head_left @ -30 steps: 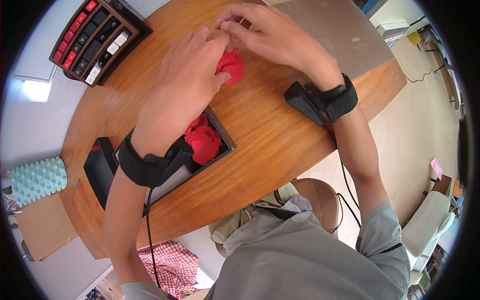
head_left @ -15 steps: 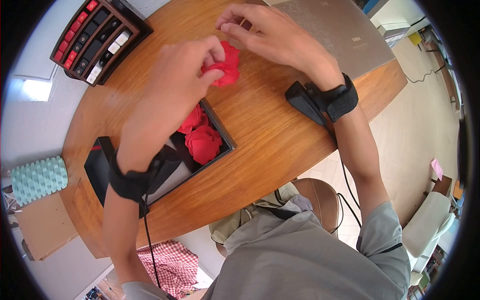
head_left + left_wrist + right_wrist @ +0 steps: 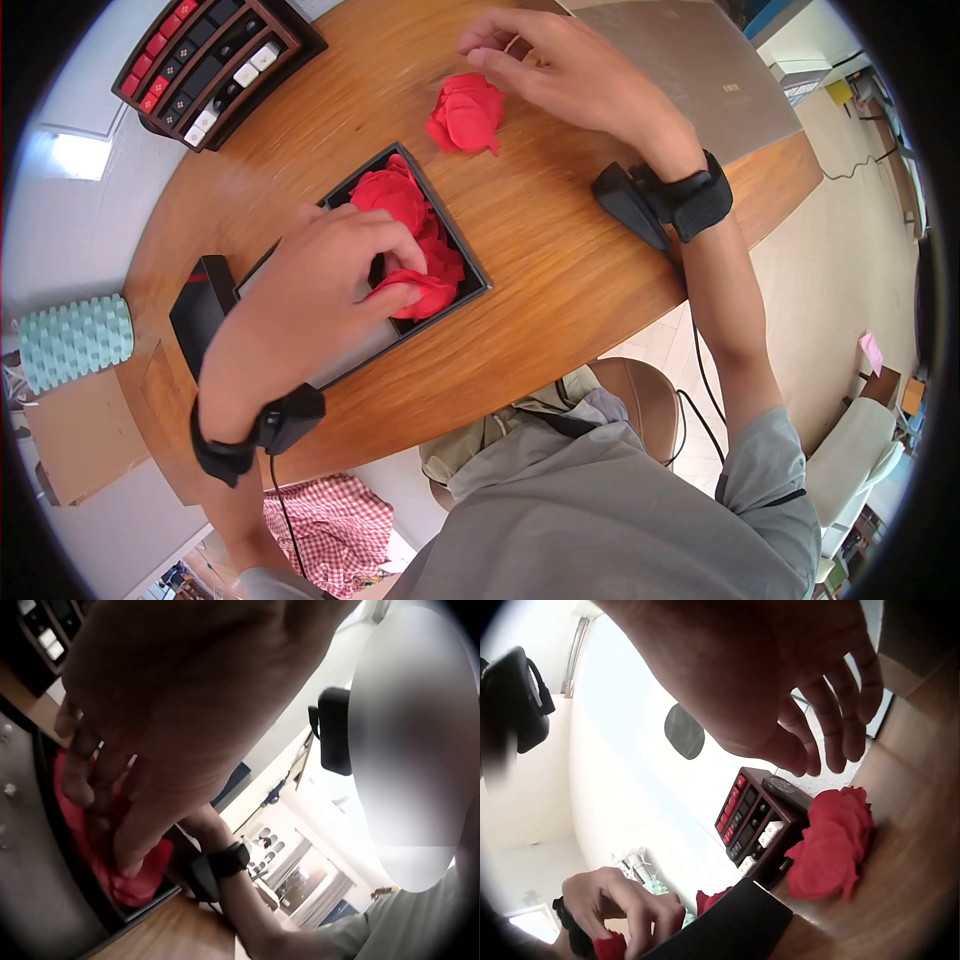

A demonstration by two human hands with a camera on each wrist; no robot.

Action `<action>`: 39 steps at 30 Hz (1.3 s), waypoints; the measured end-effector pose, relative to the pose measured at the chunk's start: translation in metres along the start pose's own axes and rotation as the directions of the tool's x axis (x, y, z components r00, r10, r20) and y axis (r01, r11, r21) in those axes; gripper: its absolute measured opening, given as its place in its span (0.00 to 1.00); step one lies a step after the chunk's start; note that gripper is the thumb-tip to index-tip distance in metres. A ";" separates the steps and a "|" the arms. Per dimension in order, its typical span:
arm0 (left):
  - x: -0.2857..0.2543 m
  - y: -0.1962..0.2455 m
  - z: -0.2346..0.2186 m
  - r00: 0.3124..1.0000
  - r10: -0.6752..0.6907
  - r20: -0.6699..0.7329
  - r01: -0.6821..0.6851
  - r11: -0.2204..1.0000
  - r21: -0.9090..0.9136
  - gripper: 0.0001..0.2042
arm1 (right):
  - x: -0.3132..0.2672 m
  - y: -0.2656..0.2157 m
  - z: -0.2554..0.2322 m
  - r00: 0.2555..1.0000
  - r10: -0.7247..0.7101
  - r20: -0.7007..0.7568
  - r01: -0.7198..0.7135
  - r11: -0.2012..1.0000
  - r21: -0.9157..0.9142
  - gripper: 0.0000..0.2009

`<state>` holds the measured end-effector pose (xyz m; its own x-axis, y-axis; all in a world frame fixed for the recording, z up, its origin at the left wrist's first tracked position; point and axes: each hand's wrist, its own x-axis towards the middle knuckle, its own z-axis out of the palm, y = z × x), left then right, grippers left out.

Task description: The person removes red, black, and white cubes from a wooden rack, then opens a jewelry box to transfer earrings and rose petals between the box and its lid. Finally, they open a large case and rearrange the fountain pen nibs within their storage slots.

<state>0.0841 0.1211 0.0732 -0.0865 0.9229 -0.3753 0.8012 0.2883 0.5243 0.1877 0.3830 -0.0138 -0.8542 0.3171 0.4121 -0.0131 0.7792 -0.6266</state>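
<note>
The left hand has shifted to the box, where its fingers seem to pinch a red flower; the loose flower now lies unheld on the surface, near the right hand, fingers relaxed, empty.

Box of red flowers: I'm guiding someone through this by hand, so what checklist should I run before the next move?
1. Left hand has a pinch on a red flower: ok, thumb and fingers are on it.
2. Box open on top: ok.
3. Pinched flower separate from the other flowers in the box: cannot tell, they crowd together.
4. Right hand free: ok, it holds nothing.
5. Loose flower steadied by a hand: not ok, it sits untouched on the table.
</note>
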 end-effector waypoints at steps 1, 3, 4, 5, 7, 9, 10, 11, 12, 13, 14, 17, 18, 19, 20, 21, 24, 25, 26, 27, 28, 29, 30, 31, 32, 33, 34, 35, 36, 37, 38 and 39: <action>0.001 -0.001 0.010 0.994 0.038 -0.099 -0.029 0.996 0.089 0.07 | 0.000 0.001 0.000 1.000 -0.009 -0.004 0.009 1.000 0.009 0.16; 0.006 -0.004 0.023 0.978 0.083 -0.193 -0.049 0.983 0.179 0.06 | -0.001 0.000 -0.001 1.000 -0.012 0.001 0.012 1.000 0.013 0.16; 0.008 -0.005 0.028 0.965 0.129 -0.230 -0.065 0.961 0.267 0.09 | -0.001 0.000 -0.001 1.000 -0.014 0.004 0.014 1.000 0.017 0.16; 0.010 -0.004 0.030 0.949 0.178 -0.261 -0.077 0.932 0.354 0.11 | -0.001 -0.002 -0.002 1.000 -0.015 0.004 0.015 1.000 0.018 0.16; 0.009 0.004 0.031 0.946 0.144 -0.292 -0.029 0.931 0.364 0.12 | -0.001 -0.004 -0.004 1.000 0.005 0.025 -0.005 1.000 0.022 0.17; 0.008 0.008 0.029 0.941 0.112 -0.320 0.016 0.928 0.372 0.13 | -0.002 -0.004 -0.004 1.000 0.005 0.020 -0.006 1.000 0.022 0.17; 0.008 0.009 0.027 0.937 0.115 -0.331 0.006 0.940 0.342 0.13 | -0.002 -0.004 -0.004 1.000 0.002 0.017 -0.002 1.000 0.022 0.17; 0.007 0.009 0.025 0.932 0.118 -0.343 -0.005 0.950 0.313 0.14 | -0.002 -0.004 -0.003 1.000 0.004 0.016 -0.004 1.000 0.022 0.17; 0.006 0.008 0.021 0.932 0.120 -0.341 -0.007 0.949 0.314 0.14 | -0.002 -0.004 -0.003 1.000 0.000 0.013 -0.001 1.000 0.014 0.17; 0.006 0.006 0.017 0.927 0.089 -0.364 0.011 0.965 0.262 0.13 | -0.002 -0.004 -0.003 1.000 -0.002 0.010 0.002 1.000 0.006 0.17; 0.008 0.005 0.013 0.921 0.057 -0.386 0.027 0.978 0.209 0.13 | -0.002 -0.004 -0.003 1.000 0.001 0.007 -0.001 1.000 0.004 0.17; 0.023 0.010 0.005 0.849 0.153 -0.507 -0.016 0.964 0.264 0.11 | -0.001 -0.003 -0.003 1.000 0.001 0.013 -0.002 1.000 0.014 0.17; 0.032 0.009 0.004 0.847 0.152 -0.510 -0.014 0.964 0.265 0.11 | -0.001 -0.004 -0.004 1.000 -0.004 0.011 0.004 1.000 0.016 0.16; 0.046 0.007 0.004 0.821 0.229 -0.523 -0.072 0.951 0.302 0.11 | 0.000 -0.005 -0.005 1.000 -0.010 0.010 0.009 1.000 0.018 0.16; 0.059 0.004 0.005 0.790 0.304 -0.532 -0.129 0.932 0.340 0.11 | -0.001 -0.005 -0.005 1.000 -0.013 0.011 0.013 1.000 0.018 0.16; 0.070 0.001 0.007 0.790 0.300 -0.534 -0.125 0.933 0.339 0.11 | -0.001 -0.004 -0.004 1.000 -0.008 0.006 0.008 0.999 0.033 0.15; 0.095 -0.006 0.006 0.723 0.393 -0.568 -0.181 0.901 0.394 0.12 | -0.001 -0.004 -0.004 1.000 0.001 -0.006 -0.001 1.000 0.028 0.14; 0.101 -0.007 0.004 0.759 0.382 -0.528 -0.139 0.887 0.441 0.12 | -0.001 -0.004 -0.005 1.000 0.007 -0.012 -0.007 1.000 0.010 0.14; 0.106 -0.009 0.002 0.792 0.367 -0.488 -0.100 0.866 0.489 0.13 | -0.001 -0.004 -0.006 1.000 0.008 -0.014 -0.008 1.000 0.007 0.14; 0.110 -0.011 0.003 0.791 0.370 -0.487 -0.103 0.866 0.490 0.13 | -0.001 -0.004 -0.006 1.000 0.006 -0.006 -0.006 1.000 0.008 0.14; 0.113 -0.013 0.003 0.795 0.380 -0.472 -0.100 0.850 0.517 0.15 | -0.001 -0.004 -0.007 1.000 0.002 0.001 -0.003 1.000 0.009 0.14; 0.116 -0.015 0.004 0.801 0.390 -0.455 -0.097 0.834 0.544 0.16 | -0.001 -0.003 -0.007 1.000 0.004 0.000 -0.004 1.000 0.009 0.14; 0.118 -0.017 0.005 0.801 0.391 -0.453 -0.099 0.833 0.544 0.16 | -0.001 -0.002 -0.006 1.000 -0.003 -0.004 0.003 1.000 0.014 0.14; 0.119 -0.018 0.005 0.792 0.412 -0.451 -0.118 0.828 0.548 0.16 | -0.001 -0.001 -0.006 1.000 -0.010 -0.008 0.010 1.000 0.019 0.14; 0.120 -0.019 0.005 0.782 0.432 -0.450 -0.136 0.822 0.553 0.16 | -0.001 0.000 -0.005 1.000 -0.008 -0.008 0.009 1.000 0.019 0.14; 0.120 -0.020 0.006 0.782 0.432 -0.449 -0.137 0.822 0.553 0.16 | -0.001 0.001 -0.005 0.999 -0.020 -0.024 0.021 1.000 0.009 0.14; 0.119 -0.020 0.005 0.787 0.414 -0.457 -0.134 0.838 0.529 0.15 | -0.001 0.001 -0.005 0.999 -0.033 -0.041 0.033 0.999 -0.001 0.15; 0.119 -0.021 0.005 0.792 0.395 -0.464 -0.130 0.853 0.505 0.14 | -0.001 -0.001 -0.005 0.999 -0.034 -0.041 0.034 0.999 -0.001 0.15; 0.119 -0.022 0.005 0.792 0.395 -0.465 -0.129 0.853 0.505 0.14 | -0.001 -0.003 -0.006 0.999 -0.020 -0.034 0.020 1.000 -0.001 0.15; 0.119 -0.023 0.005 0.809 0.358 -0.466 -0.140 0.888 0.439 0.13 | -0.001 -0.004 -0.006 1.000 -0.006 -0.028 0.006 1.000 -0.002 0.15; 0.119 -0.024 0.004 0.826 0.320 -0.464 -0.148 0.917 0.369 0.12 | -0.001 -0.003 -0.006 1.000 -0.007 -0.028 0.007 1.000 -0.002 0.15; 0.118 -0.025 0.003 0.826 0.320 -0.465 -0.148 0.917 0.370 0.12 | 0.000 -0.002 -0.005 0.999 -0.014 -0.028 0.014 1.000 -0.003 0.15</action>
<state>0.0557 0.2216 0.0134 -0.0899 0.9729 0.2132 0.9666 0.0336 0.2540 0.1905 0.3844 -0.0097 -0.8388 0.3211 0.4396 -0.0237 0.7852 -0.6188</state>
